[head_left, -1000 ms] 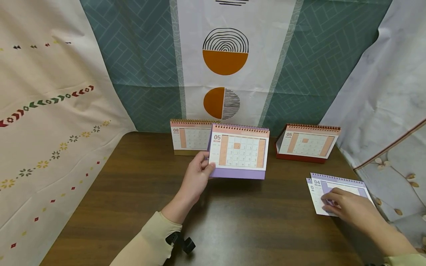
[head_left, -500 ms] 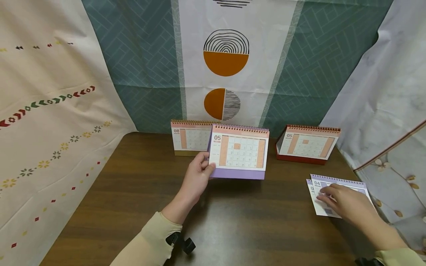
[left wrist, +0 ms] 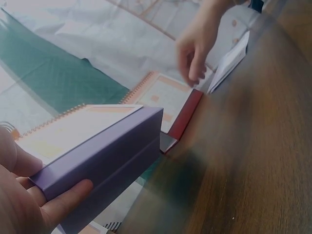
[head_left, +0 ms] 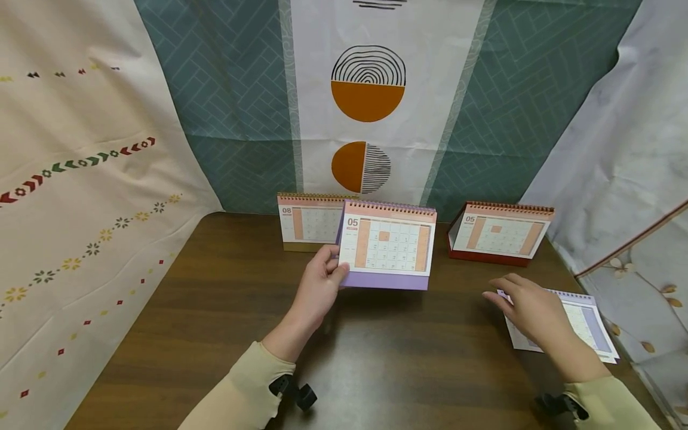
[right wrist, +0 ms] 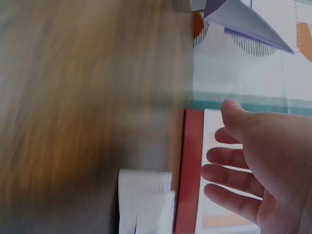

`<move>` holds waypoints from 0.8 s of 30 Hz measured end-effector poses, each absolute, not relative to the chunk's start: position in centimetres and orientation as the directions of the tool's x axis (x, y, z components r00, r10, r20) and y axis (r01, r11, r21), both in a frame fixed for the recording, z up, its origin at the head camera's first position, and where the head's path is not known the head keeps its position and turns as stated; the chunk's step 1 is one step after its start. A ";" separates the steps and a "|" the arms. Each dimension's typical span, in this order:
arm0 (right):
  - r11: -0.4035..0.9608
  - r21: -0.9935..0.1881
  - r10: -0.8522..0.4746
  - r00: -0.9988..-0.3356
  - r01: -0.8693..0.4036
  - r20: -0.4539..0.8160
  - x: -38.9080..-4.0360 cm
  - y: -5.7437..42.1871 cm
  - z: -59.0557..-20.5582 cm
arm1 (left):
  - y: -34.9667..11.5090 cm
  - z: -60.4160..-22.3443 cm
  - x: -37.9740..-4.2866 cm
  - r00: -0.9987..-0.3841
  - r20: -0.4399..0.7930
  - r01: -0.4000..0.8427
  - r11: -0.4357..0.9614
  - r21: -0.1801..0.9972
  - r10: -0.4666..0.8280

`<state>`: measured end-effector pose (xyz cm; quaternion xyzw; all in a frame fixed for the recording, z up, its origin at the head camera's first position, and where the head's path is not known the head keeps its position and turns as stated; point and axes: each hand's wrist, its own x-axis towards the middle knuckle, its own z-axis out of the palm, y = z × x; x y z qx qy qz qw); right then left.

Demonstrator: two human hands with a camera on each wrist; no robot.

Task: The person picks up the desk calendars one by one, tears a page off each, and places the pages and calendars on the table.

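My left hand (head_left: pixel 316 285) grips the lower left corner of a purple desk calendar (head_left: pixel 384 245) showing page 05, held up off the table. In the left wrist view, the thumb lies on its front page and fingers reach under the purple base (left wrist: pixel 122 141). My right hand (head_left: pixel 532 307) is above the loose purple calendar pages (head_left: pixel 583 322) at the right, its fingers apart and holding nothing. The right wrist view shows that hand (right wrist: pixel 258 165) with fingers loosely spread. It hides part of the pages in the head view.
A red-based calendar (head_left: pixel 501 233) on page 05 stands at the back right. Behind the held calendar, a gold-based calendar (head_left: pixel 309 221) on page 08 is partly hidden. The brown table (head_left: pixel 215 346) meets hanging cloths (head_left: pixel 236 107) at the back and sides.
My right hand has lifted off the loose pages and moved left, with its fingers opening out. The left hand and the purple calendar stay almost still.
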<state>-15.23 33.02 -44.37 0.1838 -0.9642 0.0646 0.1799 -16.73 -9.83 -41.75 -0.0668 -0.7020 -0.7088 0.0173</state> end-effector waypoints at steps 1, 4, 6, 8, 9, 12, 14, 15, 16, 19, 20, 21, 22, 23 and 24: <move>0.923 -0.066 -0.329 -0.865 -0.379 0.378 -15.4 32.6 -44.4 | -9.8 -41.8 -16.7 -0.990 0.120 0.119 -0.015 0.993 0.071; 0.917 -0.097 -0.323 -0.863 -0.387 0.388 -15.9 31.3 -44.4 | -9.8 -41.9 -16.8 -0.990 0.123 0.122 -0.018 0.992 0.075; 0.909 -0.133 -0.319 -0.867 -0.394 0.384 -16.1 30.3 -44.3 | -9.8 -41.9 -16.8 -0.989 0.126 0.125 -0.017 0.992 0.075; 0.902 -0.178 -0.310 -0.876 -0.394 0.370 -16.3 29.3 -44.2 | -9.8 -42.0 -16.8 -0.990 0.125 0.124 -0.013 0.992 0.073; 0.897 -0.205 -0.303 -0.883 -0.391 0.359 -16.4 28.8 -44.2 | -9.7 -42.0 -16.9 -0.989 0.126 0.125 -0.012 0.992 0.075; 0.874 -0.311 -0.276 -0.908 -0.373 0.314 -16.7 27.5 -43.9 | -9.7 -42.1 -16.9 -0.989 0.126 0.126 -0.009 0.992 0.081; 0.849 -0.392 -0.263 -0.927 -0.354 0.269 -16.8 26.6 -43.6 | -9.7 -42.1 -16.9 -0.988 0.128 0.128 -0.008 0.992 0.085; 0.833 -0.437 -0.254 -0.936 -0.339 0.242 -16.8 26.3 -43.5 | -9.7 -42.1 -16.9 -0.988 0.129 0.129 -0.009 0.992 0.087; 0.814 -0.482 -0.248 -0.944 -0.324 0.216 -16.9 25.9 -43.5 | -9.7 -42.1 -16.9 -0.988 0.127 0.127 -0.007 0.992 0.087; 0.755 -0.595 -0.239 -0.961 -0.275 0.141 -16.9 24.9 -43.3 | -9.6 -42.1 -16.9 -0.988 0.123 0.123 -0.005 0.992 0.090; 0.737 -0.624 -0.235 -0.964 -0.258 0.121 -16.9 24.6 -43.2 | -9.6 -42.1 -16.9 -0.988 0.122 0.122 -0.004 0.992 0.091; 0.720 -0.650 -0.234 -0.967 -0.244 0.103 -16.9 24.3 -43.2 | -9.6 -42.1 -16.9 -0.988 0.125 0.125 -0.003 0.992 0.094; 0.699 -0.676 -0.236 -0.968 -0.232 0.088 -16.8 24.0 -43.2 | -9.5 -42.2 -16.9 -0.988 0.123 0.123 0.000 0.992 0.096; 0.675 -0.704 -0.241 -0.968 -0.222 0.074 -16.8 23.7 -43.2 | -9.5 -42.2 -16.8 -0.988 0.121 0.122 0.002 0.993 0.097; 0.648 -0.732 -0.245 -0.968 -0.210 0.061 -16.8 23.4 -43.2 | -9.5 -42.2 -16.8 -0.988 0.119 0.120 0.005 0.993 0.098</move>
